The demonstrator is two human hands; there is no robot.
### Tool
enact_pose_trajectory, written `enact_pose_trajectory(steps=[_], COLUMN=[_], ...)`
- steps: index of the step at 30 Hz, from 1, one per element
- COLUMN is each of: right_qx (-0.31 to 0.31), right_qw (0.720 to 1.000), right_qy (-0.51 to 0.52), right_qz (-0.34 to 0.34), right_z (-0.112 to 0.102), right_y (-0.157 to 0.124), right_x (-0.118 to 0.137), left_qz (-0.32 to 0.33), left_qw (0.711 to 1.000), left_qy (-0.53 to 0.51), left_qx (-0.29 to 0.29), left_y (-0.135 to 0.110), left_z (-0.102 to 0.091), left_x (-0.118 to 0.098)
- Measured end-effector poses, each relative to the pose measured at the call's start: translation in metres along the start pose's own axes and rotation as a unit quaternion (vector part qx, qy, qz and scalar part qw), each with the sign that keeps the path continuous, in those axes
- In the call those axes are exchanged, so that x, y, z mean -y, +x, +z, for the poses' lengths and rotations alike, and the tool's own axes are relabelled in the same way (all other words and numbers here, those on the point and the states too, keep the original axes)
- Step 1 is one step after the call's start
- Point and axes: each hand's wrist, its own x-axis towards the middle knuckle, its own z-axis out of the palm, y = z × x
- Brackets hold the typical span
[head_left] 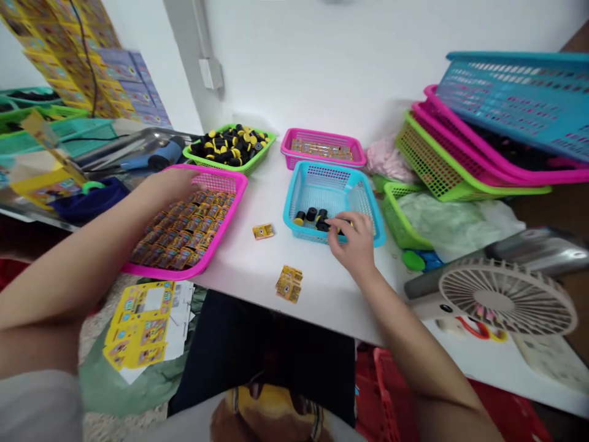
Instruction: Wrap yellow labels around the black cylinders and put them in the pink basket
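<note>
My right hand [356, 239] is lowered into the near side of the blue basket [378, 212], its thumb and fingers curled about a black spool. Beside the fingertips lie a few more black spools [311, 214], some with yellow ends. My left hand [180, 182] is over the far left part of a pink basket [237, 205]. That basket holds rows of small spools wrapped in printed yellow labels [184, 236]. The left fingers are mostly hidden, and whether they hold anything does not show. On the white table lie a single yellow printed label [263, 231] and a small pile of labels [289, 284].
A green basket [252, 164] of black and yellow spools and a pink basket [323, 162] with clear-looking pieces stand behind. Stacked baskets [510, 104], a green basket with a plastic bag [460, 218] and a fan [506, 298] are on the right. Printed yellow card [147, 325] lies lower left.
</note>
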Motion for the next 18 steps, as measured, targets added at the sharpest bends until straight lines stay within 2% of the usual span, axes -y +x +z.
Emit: enact_pose_trajectory(steps=[1,2,3,5,7,9,11,13,15,17,18], right_qx=[0.058,0.143,0.241,0.418,0.481,0.525,0.539,0.519,0.452,0.322,0.265], right_qw=[0.998,0.989,0.970,0.905,0.872,0.845,0.836,0.848,0.887,0.937,0.941], right_qy=[-0.007,-0.011,-0.020,-0.077,-0.088,-0.095,-0.096,-0.096,-0.059,0.075,0.156], right_qz=[0.010,0.023,0.034,0.034,0.029,0.038,0.043,0.049,0.070,0.116,0.143], right_z=[0.004,0.009,0.017,0.036,0.058,0.074,0.081,0.074,0.058,0.038,0.028], right_y=[0.013,0.028,0.043,0.071,0.091,0.101,0.103,0.100,0.092,0.078,0.069], right_x=[0.000,0.002,0.004,0.009,0.015,0.019,0.020,0.017,0.012,0.005,0.002], left_qz=[0.010,0.029,0.073,0.146,0.236,0.275,0.297,0.329,0.374,0.409,0.416], left_qw=[1.000,0.999,0.994,0.981,0.959,0.949,0.944,0.937,0.924,0.912,0.908], left_qy=[0.008,0.016,0.036,0.013,0.008,0.043,0.076,0.092,0.075,0.038,0.023], left_qx=[0.012,0.031,0.077,0.126,0.157,0.151,0.121,0.071,0.014,-0.023,-0.034], left_y=[-0.009,-0.022,-0.038,-0.080,-0.126,-0.164,-0.192,-0.209,-0.216,-0.214,-0.211], left_z=[-0.003,-0.005,-0.003,0.010,0.033,0.057,0.077,0.085,0.082,0.072,0.066], left_x=[-0.024,-0.052,-0.084,-0.146,-0.197,-0.225,-0.234,-0.231,-0.223,-0.217,-0.214])
